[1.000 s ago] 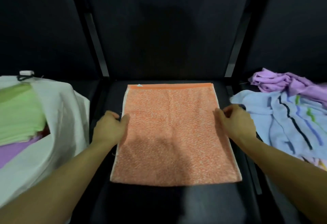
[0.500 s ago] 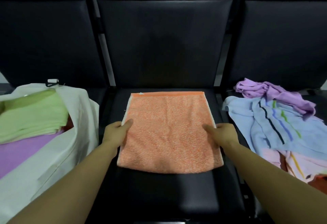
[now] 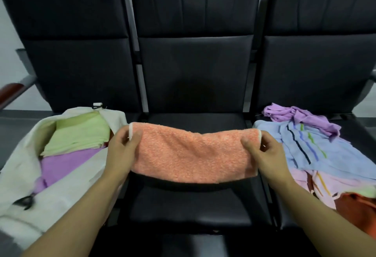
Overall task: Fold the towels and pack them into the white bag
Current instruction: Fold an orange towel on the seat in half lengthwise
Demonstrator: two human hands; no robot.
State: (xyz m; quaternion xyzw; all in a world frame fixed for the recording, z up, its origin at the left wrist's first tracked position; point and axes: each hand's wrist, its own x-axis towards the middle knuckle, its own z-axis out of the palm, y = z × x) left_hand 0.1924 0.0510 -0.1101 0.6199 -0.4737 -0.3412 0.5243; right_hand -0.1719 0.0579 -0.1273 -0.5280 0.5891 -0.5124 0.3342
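Observation:
A folded orange towel [image 3: 193,153] hangs lifted above the middle black seat [image 3: 189,208], sagging a little in its middle. My left hand [image 3: 122,151] pinches its left edge and my right hand [image 3: 262,153] pinches its right edge. On the left seat lies the open white bag [image 3: 67,177], holding a folded green towel [image 3: 79,132] on top of a purple towel [image 3: 67,163].
On the right seat lies a loose heap of towels: a purple one [image 3: 301,118], a light blue striped one [image 3: 317,149], a pink one [image 3: 317,185] and a dark orange one [image 3: 358,210]. Black seat backs stand behind. A red-brown armrest [image 3: 10,92] sits at far left.
The orange towel lay flat on the middle seat with my hands at its side edges; now both hands hold it up off the seat. The view has tilted upward.

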